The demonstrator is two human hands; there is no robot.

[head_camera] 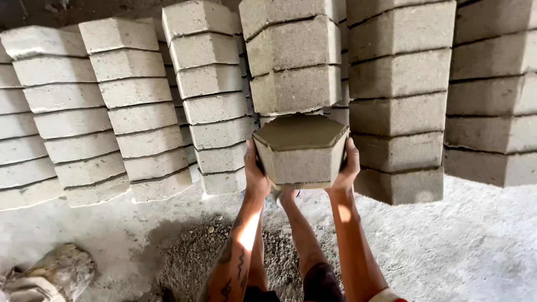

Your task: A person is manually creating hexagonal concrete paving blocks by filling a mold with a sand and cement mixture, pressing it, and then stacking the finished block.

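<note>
I hold a grey hexagonal concrete paving block (300,148) in front of me, its flat top face showing. My left hand (254,170) grips its left side and my right hand (347,168) grips its right side. The block hangs just below a stack of like blocks (293,61), in front of the lowest part of that column. My legs and one foot (286,197) show under the block.
Tall stacks of hexagonal blocks fill the back: columns at left (134,106), centre (210,95) and right (400,100), with more at far right (492,95). The floor (464,246) is pale and sandy, with a patch of dark gravel (190,251). A crumpled sack (53,274) lies at lower left.
</note>
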